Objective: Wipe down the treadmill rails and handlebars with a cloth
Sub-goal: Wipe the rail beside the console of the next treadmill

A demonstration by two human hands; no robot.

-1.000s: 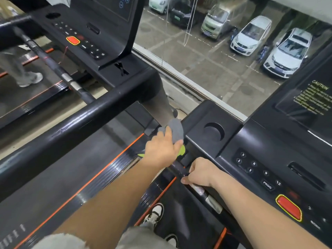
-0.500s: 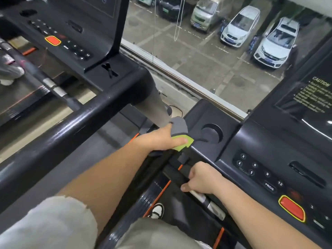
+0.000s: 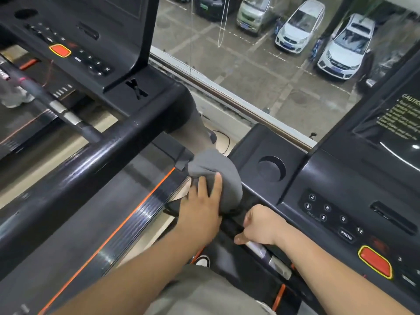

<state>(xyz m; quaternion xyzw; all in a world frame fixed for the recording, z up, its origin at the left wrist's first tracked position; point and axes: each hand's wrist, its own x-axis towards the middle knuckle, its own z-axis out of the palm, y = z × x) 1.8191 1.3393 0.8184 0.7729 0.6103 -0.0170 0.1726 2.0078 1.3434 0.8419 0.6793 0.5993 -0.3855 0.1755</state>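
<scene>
A grey cloth [image 3: 218, 178] is draped over the left corner of my treadmill's black console [image 3: 336, 185], beside its round cup holder [image 3: 271, 168]. My left hand [image 3: 202, 210] presses on the cloth, fingers spread over it. Just to the right, my right hand [image 3: 261, 227] grips the black handlebar [image 3: 268, 255] with its silver sensor patch, in front of the console. The cloth hides the spot where the handlebar meets the console.
A thick black rail [image 3: 91, 169] of the neighbouring treadmill runs diagonally on the left, with its console [image 3: 75, 46] behind. An orange-striped side rail [image 3: 127, 223] lies below. Red stop button [image 3: 376, 261] at lower right. A window ahead overlooks parked cars [image 3: 345, 46].
My left hand has moved the cloth up onto the console corner and it now shows grey, the green side hidden. The right hand stays on the handlebar.
</scene>
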